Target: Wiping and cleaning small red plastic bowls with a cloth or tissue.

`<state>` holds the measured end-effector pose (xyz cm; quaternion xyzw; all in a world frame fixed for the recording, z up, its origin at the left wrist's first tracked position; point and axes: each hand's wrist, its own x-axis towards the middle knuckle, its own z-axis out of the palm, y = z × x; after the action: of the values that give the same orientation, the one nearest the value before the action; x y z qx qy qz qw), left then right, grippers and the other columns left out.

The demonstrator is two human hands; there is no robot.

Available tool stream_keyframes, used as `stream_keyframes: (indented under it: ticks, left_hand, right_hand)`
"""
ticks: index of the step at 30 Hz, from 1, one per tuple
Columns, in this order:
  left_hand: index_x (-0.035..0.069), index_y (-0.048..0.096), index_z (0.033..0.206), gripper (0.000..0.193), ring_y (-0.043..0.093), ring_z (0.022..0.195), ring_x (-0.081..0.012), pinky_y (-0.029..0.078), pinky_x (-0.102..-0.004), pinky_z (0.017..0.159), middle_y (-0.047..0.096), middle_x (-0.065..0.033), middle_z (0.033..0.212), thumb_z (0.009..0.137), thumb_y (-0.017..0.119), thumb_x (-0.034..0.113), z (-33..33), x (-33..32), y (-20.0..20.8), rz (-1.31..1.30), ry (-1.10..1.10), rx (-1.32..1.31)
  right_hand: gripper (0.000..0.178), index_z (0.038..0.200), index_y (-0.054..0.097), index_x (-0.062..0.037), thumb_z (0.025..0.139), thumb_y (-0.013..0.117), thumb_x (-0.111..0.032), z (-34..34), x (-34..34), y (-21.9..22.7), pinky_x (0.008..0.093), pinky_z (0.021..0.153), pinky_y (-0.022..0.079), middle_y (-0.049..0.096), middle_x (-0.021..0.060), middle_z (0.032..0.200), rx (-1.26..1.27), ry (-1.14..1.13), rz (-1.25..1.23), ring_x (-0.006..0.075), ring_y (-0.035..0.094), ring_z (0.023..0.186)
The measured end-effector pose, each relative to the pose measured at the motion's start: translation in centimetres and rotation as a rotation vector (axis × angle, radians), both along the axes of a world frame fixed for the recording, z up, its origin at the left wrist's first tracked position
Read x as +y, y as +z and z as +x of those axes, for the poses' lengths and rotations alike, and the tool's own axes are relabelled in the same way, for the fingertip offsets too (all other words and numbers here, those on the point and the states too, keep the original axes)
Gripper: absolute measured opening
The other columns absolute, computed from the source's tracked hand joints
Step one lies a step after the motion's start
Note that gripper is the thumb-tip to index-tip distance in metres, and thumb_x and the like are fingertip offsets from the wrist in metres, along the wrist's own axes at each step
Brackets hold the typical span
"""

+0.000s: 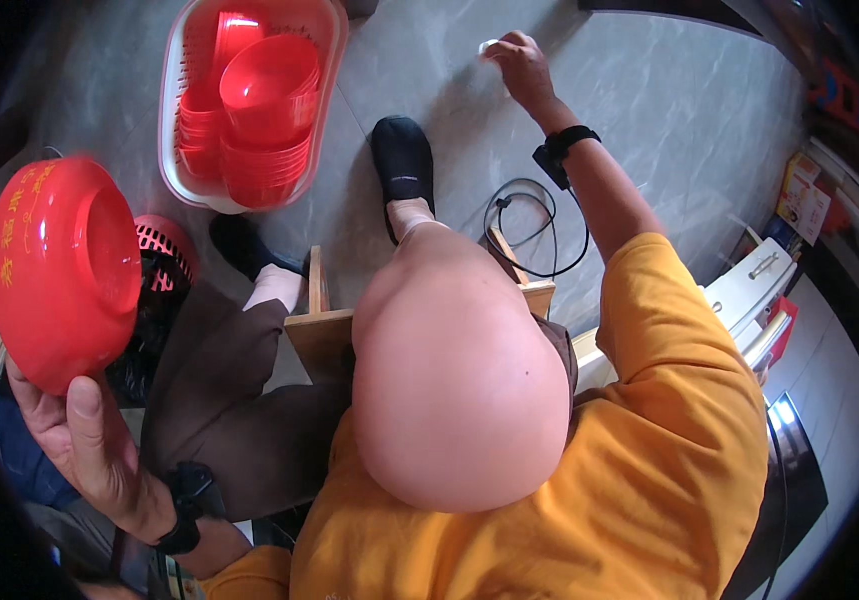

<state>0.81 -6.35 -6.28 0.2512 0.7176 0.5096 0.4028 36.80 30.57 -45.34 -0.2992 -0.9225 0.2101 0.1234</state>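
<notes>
My left hand grips a large shiny red bowl by its lower edge, thumb on the near side. The bowl is tipped on its side with its round foot facing right and gold lettering on its wall. My right hand reaches out over the floor, fingers closed in a pinch on a small white thing, too small and blurred to name. Between the hands, at the far side, a white plastic basket holds stacks of smaller red bowls. Neither hand touches the basket.
Below my right arm, a black cable loops on the grey tiled floor. A wooden stool is partly hidden under me. A red slotted bin stands beside my left leg, and a white drawer sits at right.
</notes>
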Motion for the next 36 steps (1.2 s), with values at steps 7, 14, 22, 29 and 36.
stream_keyframes:
  ticks: [7, 14, 22, 29, 36]
  left_hand:
    - [0.003, 0.037, 0.14, 0.049, 0.049, 0.126, -0.0238, 0.033, -0.0385, 0.11, 0.048, -0.0148, 0.138, 0.095, 0.055, 0.008, 0.2, 0.6, 0.3, -0.038, 0.023, 0.008]
    - [0.004, 0.036, 0.142, 0.051, 0.05, 0.125, -0.0238, 0.034, -0.0395, 0.11, 0.049, -0.0152, 0.138, 0.094, 0.054, 0.007, 0.2, 0.2, 0.5, -0.01, 0.002, 0.024]
    - [0.004, 0.036, 0.142, 0.051, 0.048, 0.126, -0.0239, 0.033, -0.0407, 0.111, 0.049, -0.0148, 0.137, 0.094, 0.054, 0.007, 0.0, -0.6, 0.9, -0.014, 0.041, 0.024]
    - [0.008, 0.039, 0.141, 0.055, 0.048, 0.127, -0.0236, 0.032, -0.0412, 0.111, 0.05, -0.0119, 0.137, 0.091, 0.06, 0.014, 0.2, -1.3, 1.2, -0.078, 0.12, 0.087]
    - [0.007, 0.038, 0.142, 0.05, 0.049, 0.126, -0.023, 0.031, -0.0415, 0.112, 0.051, -0.0136, 0.137, 0.095, 0.054, 0.009, 0.1, -1.5, 1.1, -0.027, 0.07, 0.057]
  right_hand:
    - [0.008, 0.082, 0.066, -0.0082, 0.082, 0.059, -0.006, -0.1, -5.3, -2.3, 0.0379, 0.075, 0.052, 0.06, 0.0109, 0.09, -0.017, -0.232, -0.187, 0.0307, 0.063, 0.085]
    - [0.01, 0.083, 0.068, -0.0076, 0.078, 0.061, -0.002, 0.0, -8.8, -0.4, 0.0375, 0.073, 0.052, 0.062, 0.0087, 0.089, -0.008, 0.073, -0.309, 0.0299, 0.063, 0.082]
    - [0.01, 0.088, 0.066, -0.0081, 0.08, 0.062, -0.005, 3.9, -8.8, -3.6, 0.0428, 0.077, 0.049, 0.06, 0.015, 0.09, -0.002, -0.681, -0.196, 0.0351, 0.059, 0.09]
    - [0.012, 0.089, 0.069, -0.0066, 0.08, 0.063, -0.001, 0.8, -11.5, -2.9, 0.0348, 0.074, 0.051, 0.062, 0.0125, 0.089, 0.108, -0.517, -0.312, 0.0298, 0.064, 0.082]
    - [0.009, 0.087, 0.071, -0.0087, 0.08, 0.067, -0.006, 1.9, -10.8, -0.2, 0.0372, 0.074, 0.051, 0.065, 0.0114, 0.085, 0.174, -0.582, -0.363, 0.0316, 0.064, 0.081]
